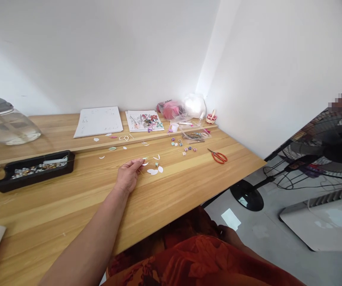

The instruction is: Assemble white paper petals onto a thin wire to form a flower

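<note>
My left hand (pixel 128 173) is above the wooden table (pixel 171 190), with its thumb and forefinger pinched on a small green-and-white leaf-shaped piece (pixel 145 158). Close by its fingertips lie several white petal-shaped pieces (pixel 160 169) and a small greenish block (pixel 156 164). A slim V-shaped white piece (pixel 157 157) rests just behind them. My right hand cannot be made out. Dim bare skin (pixel 233 237) shows beside the red patterned cloth on my lap, but its shape does not read clearly as a hand.
Red-handled scissors (pixel 219 157) lie to the right, near several beads (pixel 190 148) and a clear box of tools (pixel 196 136). On the left are a black bead tray (pixel 34 171) and a clear jar (pixel 19 127). Paper (pixel 99 121) lies behind. A fan (pixel 337 155) stands beyond the table.
</note>
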Tool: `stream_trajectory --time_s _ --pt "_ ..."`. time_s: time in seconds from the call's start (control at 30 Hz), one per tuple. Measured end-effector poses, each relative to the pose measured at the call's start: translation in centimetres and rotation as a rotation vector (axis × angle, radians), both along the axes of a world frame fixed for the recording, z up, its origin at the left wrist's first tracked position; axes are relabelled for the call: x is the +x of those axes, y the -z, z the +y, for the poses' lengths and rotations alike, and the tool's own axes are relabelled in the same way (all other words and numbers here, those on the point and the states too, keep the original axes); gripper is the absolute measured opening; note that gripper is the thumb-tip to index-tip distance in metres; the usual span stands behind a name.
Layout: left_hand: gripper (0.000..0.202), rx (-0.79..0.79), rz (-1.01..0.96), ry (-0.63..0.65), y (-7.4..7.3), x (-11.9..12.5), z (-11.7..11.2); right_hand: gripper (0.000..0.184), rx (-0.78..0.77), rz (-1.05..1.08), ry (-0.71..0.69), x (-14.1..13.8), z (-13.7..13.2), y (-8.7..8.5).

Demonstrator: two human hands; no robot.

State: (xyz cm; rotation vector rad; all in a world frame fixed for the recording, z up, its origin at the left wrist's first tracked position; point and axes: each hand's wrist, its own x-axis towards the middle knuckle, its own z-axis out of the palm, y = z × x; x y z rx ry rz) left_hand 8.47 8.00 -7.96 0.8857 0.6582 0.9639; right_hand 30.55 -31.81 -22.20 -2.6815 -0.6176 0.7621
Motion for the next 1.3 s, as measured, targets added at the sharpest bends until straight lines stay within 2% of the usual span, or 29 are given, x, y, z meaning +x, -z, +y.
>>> stream_trajectory --time_s 0.13,0.23,0.27,0.3,0.37,0.43,0.5,0.57,0.6,0.67,0.73,0.87,0.93,1.03,1.13,1.3 --pt "0.028 -0.018 -0.040 0.010 -0.2 -0.1 -0.2 0.019 -0.053 0.011 -0.015 0.8 1.1 -0.3" --pt "0.029 -0.037 -0.051 0.004 -0.4 -0.1 -0.3 0.028 -0.142 0.128 -0.113 1.1 2.4 -3.0" --pt "0.029 -0.043 -0.052 0.001 -0.5 -0.1 -0.3 0.031 -0.248 0.236 -0.235 1.0 2.9 -4.6" --pt "0.029 -0.050 -0.053 -0.002 -0.5 -0.1 -0.3 0.031 -0.283 0.320 -0.357 0.8 3.6 -6.6" --pt "0.029 -0.067 -0.057 -0.005 -0.5 -0.1 -0.2 0.027 -0.246 0.485 -0.501 0.2 5.2 -11.3" --pt "0.028 -0.088 -0.065 -0.004 -0.5 -0.1 -0.1 0.028 -0.076 0.641 -0.592 -0.6 7.5 -16.4" --pt "0.028 -0.108 -0.073 0.000 -0.6 -0.1 -0.1 0.029 0.128 0.762 -0.615 -1.5 10.4 -20.8" --pt "0.028 -0.127 -0.080 0.005 -0.8 -0.1 -0.1 0.031 0.398 0.755 -0.633 -2.4 13.8 -23.5" --pt "0.027 -0.136 -0.083 0.007 -0.9 -0.2 -0.2 0.028 0.533 0.707 -0.606 -2.8 15.8 -24.1" --pt "0.026 -0.152 -0.090 0.016 -1.0 -0.2 -0.3 0.023 0.789 0.610 -0.519 -3.8 19.9 -24.2" --pt "0.025 -0.163 -0.097 0.023 -1.2 -0.3 -0.4 0.025 0.960 0.601 -0.445 -4.8 24.0 -23.2" --pt "0.022 -0.188 -0.136 0.030 -1.6 -0.5 -0.4 0.027 1.156 0.685 -0.371 -7.0 30.7 -21.4" --pt "0.020 -0.201 -0.165 0.042 -1.8 -0.6 -0.4 0.028 1.178 0.719 -0.414 -7.9 32.7 -20.9" --pt "0.018 -0.209 -0.197 0.067 -2.0 -0.7 -0.4 0.030 1.178 0.712 -0.539 -8.7 34.3 -20.1" --pt "0.016 -0.221 -0.222 0.087 -2.2 -0.8 -0.3 0.033 1.177 0.664 -0.646 -8.9 34.8 -19.0" --pt "0.012 -0.264 -0.234 0.082 -2.2 -0.7 -0.2 0.037 1.195 0.544 -0.723 -8.9 34.7 -18.1"
